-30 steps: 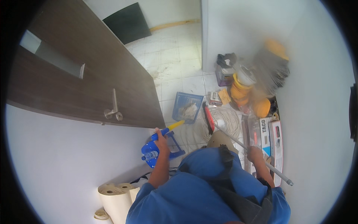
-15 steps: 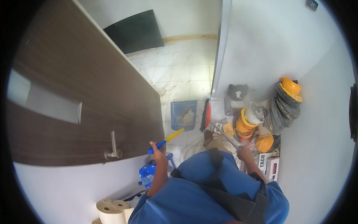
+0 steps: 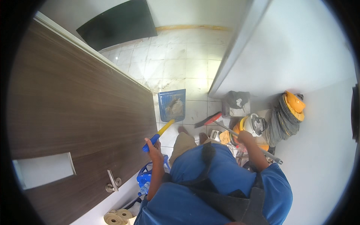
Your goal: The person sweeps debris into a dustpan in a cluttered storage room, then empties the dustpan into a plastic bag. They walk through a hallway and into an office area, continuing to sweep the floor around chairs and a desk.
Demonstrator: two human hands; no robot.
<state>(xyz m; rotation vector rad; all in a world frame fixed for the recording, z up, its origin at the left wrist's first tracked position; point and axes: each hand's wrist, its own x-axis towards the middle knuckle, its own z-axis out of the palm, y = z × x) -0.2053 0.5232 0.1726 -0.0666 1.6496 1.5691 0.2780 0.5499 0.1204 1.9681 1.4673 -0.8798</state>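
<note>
My left hand (image 3: 153, 149) is wrapped round the blue end of the dustpan's yellow and blue handle. The blue dustpan (image 3: 162, 108) reaches out ahead of me over the tiles, and a heap of pale debris (image 3: 174, 107) lies in it. Whether the pan touches the floor I cannot tell. My right hand (image 3: 246, 138) grips the grey stick of a broom (image 3: 213, 118), which has a red head and dark bristles. The stick's far end juts out past my right forearm. The broom head is near the floor, right of the dustpan.
A brown door (image 3: 86, 108) with a lever handle (image 3: 112, 182) stands at my left. The door frame (image 3: 240, 48) rises at the right of the doorway. Yellow helmets (image 3: 295, 103), a coil of grey cable (image 3: 282, 127) and boxes crowd the right wall. Paper rolls (image 3: 116, 217) lie at lower left.
My right hand has raised the broom's stick, and the broom head has swung from upright to slanting. The view has shifted; I stand closer to the doorway. The left hand keeps its hold.
</note>
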